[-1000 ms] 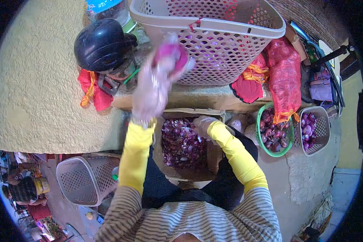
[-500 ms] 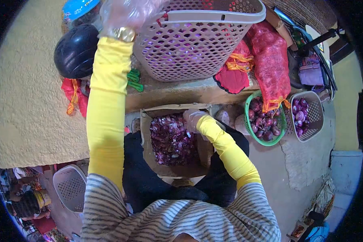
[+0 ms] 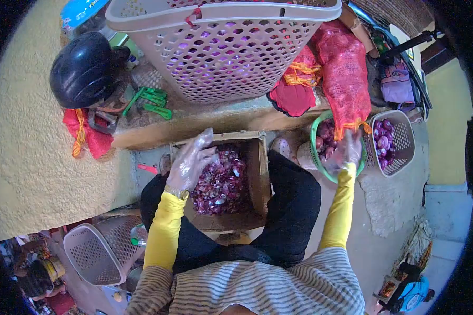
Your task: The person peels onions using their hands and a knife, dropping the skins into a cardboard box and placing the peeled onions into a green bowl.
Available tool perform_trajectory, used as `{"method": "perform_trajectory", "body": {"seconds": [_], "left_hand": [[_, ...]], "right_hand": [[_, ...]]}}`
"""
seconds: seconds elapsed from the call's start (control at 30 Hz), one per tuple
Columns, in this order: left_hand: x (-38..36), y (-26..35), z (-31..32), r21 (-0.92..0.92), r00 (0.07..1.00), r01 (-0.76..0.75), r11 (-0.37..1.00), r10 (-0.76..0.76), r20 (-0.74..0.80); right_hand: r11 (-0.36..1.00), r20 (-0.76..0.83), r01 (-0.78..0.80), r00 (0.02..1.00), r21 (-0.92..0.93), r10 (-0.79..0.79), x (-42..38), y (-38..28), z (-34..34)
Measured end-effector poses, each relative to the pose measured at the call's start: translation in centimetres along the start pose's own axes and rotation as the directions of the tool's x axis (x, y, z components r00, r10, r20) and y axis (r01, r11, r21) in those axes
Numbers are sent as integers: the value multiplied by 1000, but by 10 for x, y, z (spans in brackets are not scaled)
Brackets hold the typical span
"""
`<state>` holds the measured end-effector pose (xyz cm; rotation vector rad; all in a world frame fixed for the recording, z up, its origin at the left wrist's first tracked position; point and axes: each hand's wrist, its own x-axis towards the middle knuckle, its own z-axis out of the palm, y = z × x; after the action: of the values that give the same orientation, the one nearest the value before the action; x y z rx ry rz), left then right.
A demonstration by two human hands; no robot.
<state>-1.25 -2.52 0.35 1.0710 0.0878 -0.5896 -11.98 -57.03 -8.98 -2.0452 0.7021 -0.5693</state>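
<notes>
My left hand (image 3: 193,161), in a clear plastic glove, hovers over the left side of a cardboard box (image 3: 257,186) between my legs. Its fingers are apart and nothing is in them. Purple onion skins (image 3: 223,184) fill much of the box. My right hand (image 3: 350,152), gloved too, reaches down into a green basket (image 3: 314,144) of red onions (image 3: 327,137). Blur and the basket's contents hide its fingertips, so whether it grips an onion does not show. A red mesh sack (image 3: 344,73) hangs over the basket's back rim.
On the ledge ahead stands a tall pale perforated basket (image 3: 220,58) with purple contents. Left of it are a black helmet (image 3: 86,71) and green clips (image 3: 152,100). A smaller basket of onions (image 3: 402,142) sits at right; another basket (image 3: 92,257) is at lower left.
My left hand has come down from the tall basket's rim to above the box. My right hand has moved from the box to the green basket. The view has shifted slightly.
</notes>
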Motion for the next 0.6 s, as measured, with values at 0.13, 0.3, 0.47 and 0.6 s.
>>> {"method": "perform_trajectory", "body": {"seconds": [0.13,0.3,0.47,0.6], "left_hand": [[20,-1,7,-238,965,205,949,-156,210],[30,-8,0,-327,982,133,936,-80,171],[26,2,-1,-311,989,131,941,-101,110],[23,-1,-6,-334,993,108,936,-82,89]], "right_hand": [[694,-353,-371,919,-617,177,57,180,-48],[830,-236,-544,828,-121,509,106,272,-83],[693,7,-635,739,343,674,131,302,-84],[576,121,-668,695,471,708,143,324,-87]]}}
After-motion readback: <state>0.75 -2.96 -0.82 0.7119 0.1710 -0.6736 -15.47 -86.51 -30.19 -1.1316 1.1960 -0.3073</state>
